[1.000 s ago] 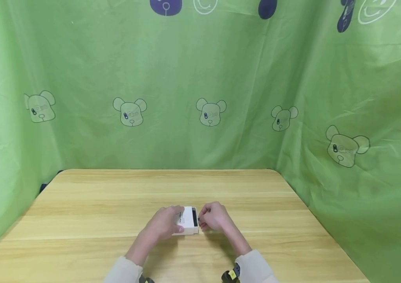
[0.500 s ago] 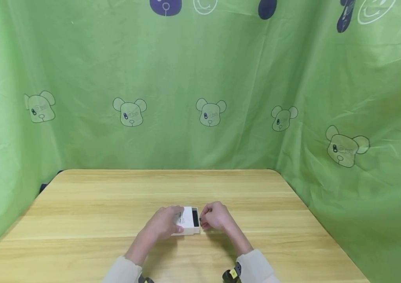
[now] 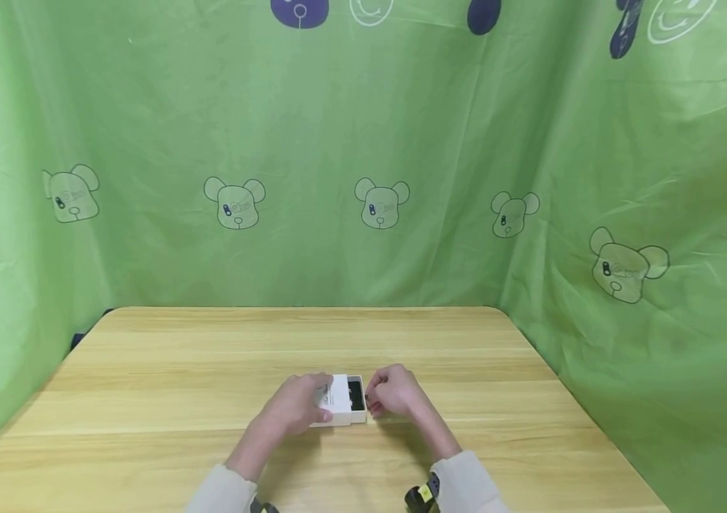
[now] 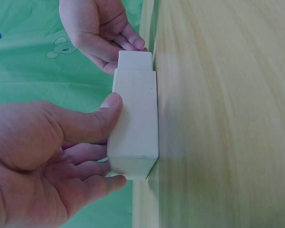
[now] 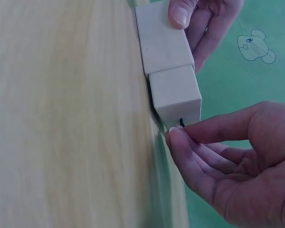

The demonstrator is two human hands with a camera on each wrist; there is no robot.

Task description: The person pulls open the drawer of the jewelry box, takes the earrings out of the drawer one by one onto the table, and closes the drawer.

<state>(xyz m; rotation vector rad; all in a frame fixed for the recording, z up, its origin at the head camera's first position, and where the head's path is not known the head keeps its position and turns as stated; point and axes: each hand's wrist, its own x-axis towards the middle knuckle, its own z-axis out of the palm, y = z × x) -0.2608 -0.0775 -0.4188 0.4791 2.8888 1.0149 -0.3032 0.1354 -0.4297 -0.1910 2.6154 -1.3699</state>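
A small white drawer box lies on the wooden table. My left hand (image 3: 295,404) grips its outer sleeve (image 3: 340,396), thumb on the near side and fingers across the far side; dark print shows on top. From the sleeve's right end sticks the white inner drawer (image 5: 175,85), partly out. Black lining (image 3: 355,396) shows inside it, with small bright specks. At the drawer's end my right hand (image 3: 394,390) pinches a short black pull tab (image 5: 182,122) between thumb and index finger. The other fingers of that hand are curled below.
The wooden table (image 3: 145,385) extends around the box on all sides. Green curtains (image 3: 312,263) with bear-face prints hang behind it and along both sides. Dark straps with yellow patches (image 3: 425,493) sit at the wrists, by the pale sleeve cuffs.
My right hand has moved slightly right, drawing the inner drawer farther out of the sleeve. More of the black lining shows, with bright specks on it. The left hand stays in place.
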